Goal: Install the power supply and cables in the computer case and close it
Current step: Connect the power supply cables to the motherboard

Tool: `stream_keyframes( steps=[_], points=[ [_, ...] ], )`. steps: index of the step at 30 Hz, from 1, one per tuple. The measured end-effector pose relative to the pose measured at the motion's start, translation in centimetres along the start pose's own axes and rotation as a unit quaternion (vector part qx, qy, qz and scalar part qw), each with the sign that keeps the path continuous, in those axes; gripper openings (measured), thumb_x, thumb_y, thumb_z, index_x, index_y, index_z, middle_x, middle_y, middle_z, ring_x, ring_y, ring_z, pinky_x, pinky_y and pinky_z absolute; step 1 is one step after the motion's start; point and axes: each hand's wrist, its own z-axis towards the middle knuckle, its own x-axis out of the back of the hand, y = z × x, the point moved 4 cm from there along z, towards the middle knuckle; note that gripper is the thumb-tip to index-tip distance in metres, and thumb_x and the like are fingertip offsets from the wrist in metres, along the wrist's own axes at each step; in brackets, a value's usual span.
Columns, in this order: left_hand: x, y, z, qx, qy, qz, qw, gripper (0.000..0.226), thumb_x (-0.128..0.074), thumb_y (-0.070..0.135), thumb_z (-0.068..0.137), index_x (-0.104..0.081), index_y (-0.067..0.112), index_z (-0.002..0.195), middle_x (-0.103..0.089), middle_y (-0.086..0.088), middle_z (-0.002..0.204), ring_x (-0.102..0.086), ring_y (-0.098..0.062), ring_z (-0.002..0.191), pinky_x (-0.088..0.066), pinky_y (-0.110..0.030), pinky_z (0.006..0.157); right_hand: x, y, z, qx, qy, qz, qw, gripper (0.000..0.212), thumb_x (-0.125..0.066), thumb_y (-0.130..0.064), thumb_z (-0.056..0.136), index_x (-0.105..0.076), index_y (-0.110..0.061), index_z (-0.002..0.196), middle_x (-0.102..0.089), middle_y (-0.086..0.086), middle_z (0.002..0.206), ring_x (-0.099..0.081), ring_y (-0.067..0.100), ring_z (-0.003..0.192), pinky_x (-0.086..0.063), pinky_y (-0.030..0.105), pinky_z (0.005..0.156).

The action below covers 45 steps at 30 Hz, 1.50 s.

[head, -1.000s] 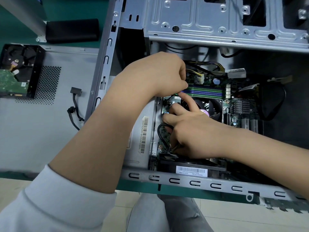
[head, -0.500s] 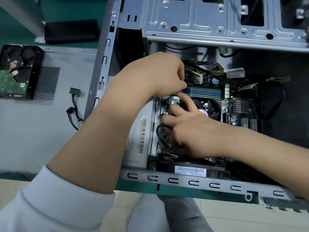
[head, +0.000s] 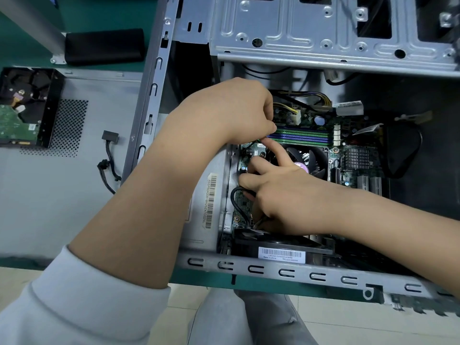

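Open computer case (head: 273, 271) lying on its side on the green table (head: 104, 13), motherboard (head: 348, 135) exposed inside. Both hands deep in the case, over the board's left edge. Left hand (head: 234, 110) knuckles-up, fingers curled under and pinching something small at the near end of the green and purple memory slots (head: 301, 136); exactly what is pinched cannot be told, as the fingers cover it. Right hand (head: 281, 195) just below, touching the left at the fingertips: index finger stretched straight up toward the left hand's pinch, other fingers curled over the board beside a thin black cable (head: 236, 202) looping up from the board; whether those fingers actually grip the cable cannot be told. CPU cooler fan (head: 311, 159) partly hidden behind the right hand. Yellow and black power cables (head: 306, 98) running to a white connector just above the memory slots. Black fan with a barcode label (head: 282, 255) against the near case wall. Steel drive cage (head: 323, 33) across the top. To the left, outside the case, the detached side panel (head: 49, 195) flat on the table, with a hard drive (head: 22, 108) in its black bracket resting on it and a loose black SATA power cable (head: 109, 158) near the case edge. Black block (head: 104, 46) farther back on the table.
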Motion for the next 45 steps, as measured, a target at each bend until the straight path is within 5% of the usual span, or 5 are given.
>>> stream_keyframes(
  steps=[45],
  points=[
    [-0.03, -0.12, 0.0, -0.001, 0.006, 0.003, 1.0, 0.016, -0.059, 0.037, 0.088, -0.067, 0.031, 0.1, -0.053, 0.016, 0.076, -0.048, 0.0, 0.069, -0.037, -0.026, 0.063, -0.22, 0.15, 0.1, 0.002, 0.005, -0.008, 1.0, 0.014, -0.057, -0.026, 0.077, -0.07, -0.028, 0.081, -0.036, -0.012, 0.089, -0.03, 0.021, 0.101, 0.018, 0.058, 0.106]
  ],
)
